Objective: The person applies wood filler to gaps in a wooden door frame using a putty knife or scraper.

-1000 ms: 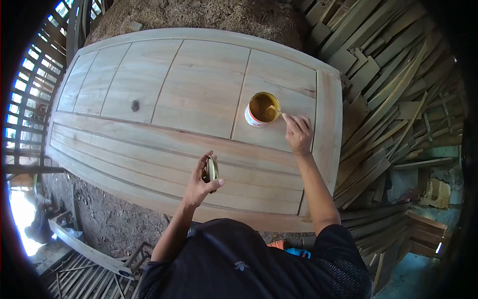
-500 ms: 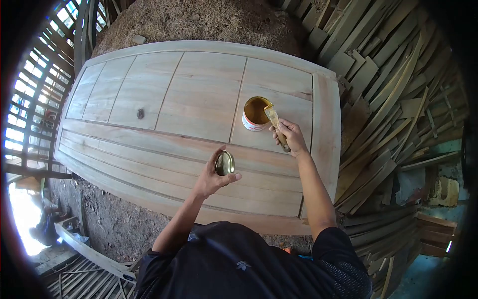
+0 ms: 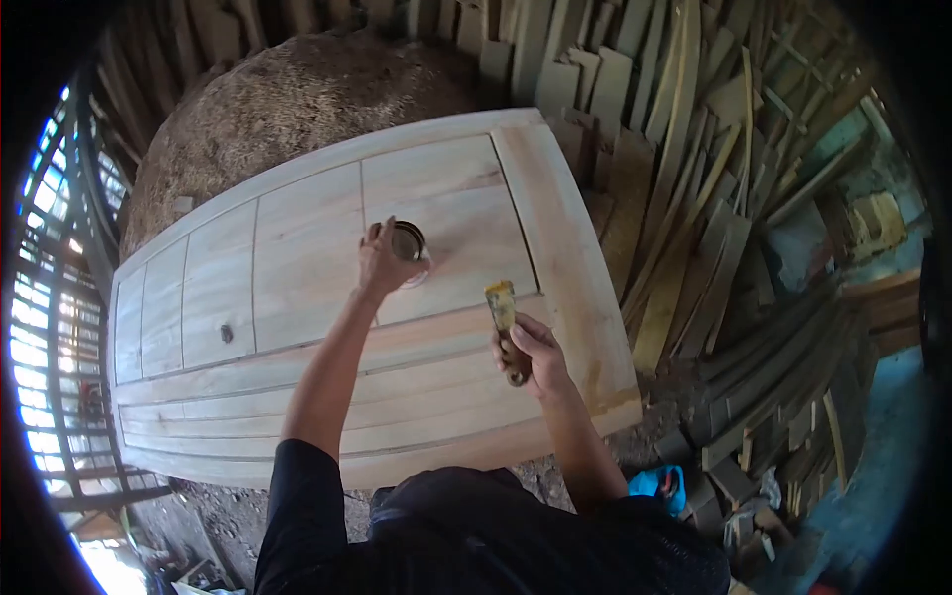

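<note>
My left hand (image 3: 378, 262) reaches over the wooden door panel (image 3: 307, 238), its fingers curled around the rim of a round metal lid (image 3: 408, 241). The lid overlaps the top of a white and red can (image 3: 416, 275), which stands on the panel and is partly hidden by the hand and lid. Nearer to my body, my right hand (image 3: 538, 357) is closed around the handle of a putty knife (image 3: 503, 309). Its blade points away from me, with yellowish paste along the tip. A dark knot (image 3: 227, 334) marks the panel's left part.
Behind the panel rises a heap of wood shavings (image 3: 268, 109). Many planks (image 3: 674, 149) lean and lie at the back and right. A slatted wall (image 3: 59, 357) lets in light on the left. A blue bag (image 3: 658, 484) lies on the ground at right.
My left hand has carried the lid forward to the can's top. My right hand has drawn the putty knife out of the can and back toward me. The view has turned right.
</note>
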A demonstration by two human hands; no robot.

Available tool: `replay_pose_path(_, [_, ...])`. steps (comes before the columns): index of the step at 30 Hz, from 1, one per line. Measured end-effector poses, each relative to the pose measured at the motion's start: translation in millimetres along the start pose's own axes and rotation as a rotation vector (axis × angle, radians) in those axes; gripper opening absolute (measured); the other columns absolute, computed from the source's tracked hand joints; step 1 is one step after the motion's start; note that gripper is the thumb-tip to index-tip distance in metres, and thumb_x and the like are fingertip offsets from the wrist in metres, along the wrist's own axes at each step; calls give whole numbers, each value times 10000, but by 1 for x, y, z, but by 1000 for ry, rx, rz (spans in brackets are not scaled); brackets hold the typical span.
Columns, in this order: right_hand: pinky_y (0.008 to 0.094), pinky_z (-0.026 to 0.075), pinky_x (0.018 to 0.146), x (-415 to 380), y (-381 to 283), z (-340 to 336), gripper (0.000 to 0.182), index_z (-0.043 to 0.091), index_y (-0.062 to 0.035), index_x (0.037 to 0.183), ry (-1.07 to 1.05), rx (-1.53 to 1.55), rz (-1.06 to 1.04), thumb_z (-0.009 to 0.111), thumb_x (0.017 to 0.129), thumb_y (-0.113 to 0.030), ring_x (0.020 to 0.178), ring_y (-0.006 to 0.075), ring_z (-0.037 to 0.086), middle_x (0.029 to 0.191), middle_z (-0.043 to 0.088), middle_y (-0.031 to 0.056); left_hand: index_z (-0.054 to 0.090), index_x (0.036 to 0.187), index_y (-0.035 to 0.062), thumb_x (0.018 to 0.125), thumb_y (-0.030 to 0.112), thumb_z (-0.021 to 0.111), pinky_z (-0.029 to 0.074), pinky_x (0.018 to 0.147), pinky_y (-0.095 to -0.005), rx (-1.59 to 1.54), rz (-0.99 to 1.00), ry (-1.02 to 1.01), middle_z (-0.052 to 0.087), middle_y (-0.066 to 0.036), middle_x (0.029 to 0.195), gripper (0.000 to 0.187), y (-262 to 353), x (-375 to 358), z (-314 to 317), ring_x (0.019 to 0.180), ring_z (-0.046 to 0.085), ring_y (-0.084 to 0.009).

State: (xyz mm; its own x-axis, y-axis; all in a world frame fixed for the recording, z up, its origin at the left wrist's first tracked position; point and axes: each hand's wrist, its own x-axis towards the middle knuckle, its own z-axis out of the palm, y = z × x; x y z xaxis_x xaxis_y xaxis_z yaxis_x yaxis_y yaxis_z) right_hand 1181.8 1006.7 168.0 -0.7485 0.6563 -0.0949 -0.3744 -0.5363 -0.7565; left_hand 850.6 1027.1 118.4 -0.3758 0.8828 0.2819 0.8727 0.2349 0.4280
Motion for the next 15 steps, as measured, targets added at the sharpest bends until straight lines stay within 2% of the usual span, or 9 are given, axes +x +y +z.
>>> replay_pose_path(2, [295,540,668,-36,3,-16,341,634,26,1249,64,88,-34,583,1053,-249,789,134,638,1015,681,72,487,1476,28,618,483,901,449,1092,-496,26,-133,-218,533,-240,1393,1056,-2,13,3,1271,552,-394])
replay_pose_path(4, [295,547,675,-78,5,-27,377,628,31,1284,64,67,26,589,1052,-264,791,130,636,1015,682,72,503,1477,55,631,499,895,467,1090,-483,59,-169,-295,558,-220,1395,1032,-23,20,24,1274,565,-391])
replay_pose_path(5, [278,532,675,-94,0,-18,341,639,15,1194,160,78,64,609,1038,-287,754,140,642,946,670,92,517,1470,69,636,509,894,468,1093,-480,27,-130,-269,569,-214,1391,1015,-22,18,21,1290,561,-379])
replay_pose_path(8, [288,560,705,-135,24,-23,381,638,28,1281,185,150,132,619,1040,-266,800,117,645,1004,699,59,551,1445,86,659,533,891,460,1108,-481,117,63,-71,586,-181,1401,966,-20,20,24,1319,558,-341])
replay_pose_path(11, [281,555,693,-165,45,-5,369,650,20,1257,218,190,136,628,1036,-274,799,117,649,1001,704,56,576,1428,120,683,554,879,454,1113,-478,81,142,-2,595,-138,1405,914,-14,16,24,1315,562,-330])
replay_pose_path(13, [262,520,651,-182,62,7,360,659,17,1210,181,214,112,621,1037,-296,767,113,640,964,694,54,581,1424,133,691,560,873,451,1115,-478,86,106,-43,594,-121,1413,897,-6,19,18,1316,561,-330])
replay_pose_path(15, [260,503,636,-190,66,37,358,659,18,1192,291,222,53,619,1037,-301,746,115,634,939,684,58,584,1422,165,701,595,856,449,1118,-475,79,63,-99,581,-119,1438,883,-13,22,22,1326,555,-336])
